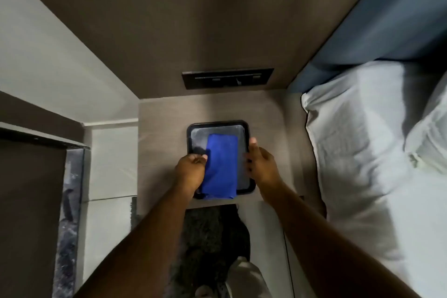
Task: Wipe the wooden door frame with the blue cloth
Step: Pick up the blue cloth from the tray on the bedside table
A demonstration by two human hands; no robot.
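A folded blue cloth (221,164) lies lengthwise in a black tray (217,126) on a small wooden bedside table (164,133). My left hand (191,172) is curled at the cloth's left edge, thumb and fingers pinching it. My right hand (262,164) rests on the tray's right rim, thumb up along the edge and fingers over the inside. The cloth's near end hangs slightly over the tray's front rim. A dark wooden door frame (36,136) shows at the far left, with a marbled strip (69,201) beside it.
A bed with white pillows (358,133) and a blue headboard (377,22) lies close on the right. A dark switch panel (227,78) is set in the wooden wall panel behind the table. A dark shaggy rug (212,237) covers the floor below.
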